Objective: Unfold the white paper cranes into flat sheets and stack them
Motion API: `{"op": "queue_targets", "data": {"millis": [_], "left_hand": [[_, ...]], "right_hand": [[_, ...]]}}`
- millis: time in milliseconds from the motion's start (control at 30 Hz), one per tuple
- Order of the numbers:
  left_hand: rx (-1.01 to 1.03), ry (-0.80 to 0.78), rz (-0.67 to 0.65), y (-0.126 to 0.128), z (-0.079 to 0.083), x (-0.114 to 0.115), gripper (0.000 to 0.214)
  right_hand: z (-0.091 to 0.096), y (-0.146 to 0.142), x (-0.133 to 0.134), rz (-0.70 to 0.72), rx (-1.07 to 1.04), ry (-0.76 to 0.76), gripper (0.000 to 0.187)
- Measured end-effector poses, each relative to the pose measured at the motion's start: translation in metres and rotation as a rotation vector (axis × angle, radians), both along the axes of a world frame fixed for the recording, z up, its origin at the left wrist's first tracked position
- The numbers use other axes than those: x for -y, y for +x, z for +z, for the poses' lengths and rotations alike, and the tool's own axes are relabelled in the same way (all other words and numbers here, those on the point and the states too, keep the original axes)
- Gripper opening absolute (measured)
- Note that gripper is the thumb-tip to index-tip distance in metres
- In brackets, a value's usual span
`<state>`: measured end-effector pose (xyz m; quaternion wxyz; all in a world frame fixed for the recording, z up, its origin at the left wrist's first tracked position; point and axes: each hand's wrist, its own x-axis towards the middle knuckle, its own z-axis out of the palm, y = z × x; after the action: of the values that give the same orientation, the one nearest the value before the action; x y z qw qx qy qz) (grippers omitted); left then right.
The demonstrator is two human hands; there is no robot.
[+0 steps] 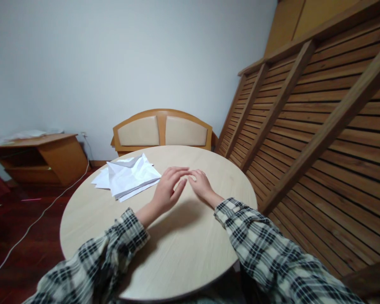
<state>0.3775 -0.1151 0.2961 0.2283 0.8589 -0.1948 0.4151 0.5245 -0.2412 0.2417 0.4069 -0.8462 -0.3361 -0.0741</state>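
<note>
Sleeves point(259, 240): closest to my camera; black-and-cream plaid, both forearms reaching in over the tabletop from the bottom edge.
Left hand point(168, 185): fingers stretched and close together, pointing right; thumb held a little apart, narrow gap; nothing seen in it.
Right hand point(202, 185): fingers loosely curved, angled toward the other hand; I see nothing in it, palm side hidden from me.
Fingertips: left and right meet or overlap in my view near table centre; can't tell if they actually touch.
Papers point(131, 177): white, creased, loosely stacked with edges out of line, lying on the table left of the left hand; near corner just beside it, contact unclear to me.
Table point(221, 249): round, pale wood grain; I get a soft shadow under the hands.
Headboard point(162, 128): beyond the table's far edge; arched wood frame, two cream panels.
Slatted panel point(304, 143): brown wood, leaning, right side.
Cabinet point(63, 158): far left, pale items on top, too blurred for me.
Cord point(34, 221): white, trailing across dark red floor point(28, 253).
</note>
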Motion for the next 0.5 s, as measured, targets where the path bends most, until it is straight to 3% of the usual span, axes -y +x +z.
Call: {"op": "queue_targets", "data": {"millis": [67, 133, 233, 367, 500], "left_hand": [[-0.113, 0.076, 0.211, 0.032, -0.028, -0.026, 0.041], [-0.252, 0.185, 0.355, 0.052, -0.058, -0.051, 0.047], [-0.427, 0.278, 0.403, 0.062, -0.086, -0.070, 0.057], [-0.588, 0.353, 0.336, 0.059, -0.090, -0.069, 0.065], [-0.588, 0.363, 0.328, 0.058, -0.086, -0.066, 0.068]], "right_hand": [[-0.001, -0.004, 0.002, -0.093, 0.152, -0.178, 0.043], [-0.003, -0.008, 0.001, -0.092, 0.171, -0.339, 0.059], [-0.007, -0.014, -0.003, -0.056, 0.170, -0.457, 0.072], [-0.011, -0.017, -0.006, 0.024, 0.048, -0.599, 0.069], [-0.011, -0.016, -0.005, 0.039, 0.040, -0.619, 0.068]]}}
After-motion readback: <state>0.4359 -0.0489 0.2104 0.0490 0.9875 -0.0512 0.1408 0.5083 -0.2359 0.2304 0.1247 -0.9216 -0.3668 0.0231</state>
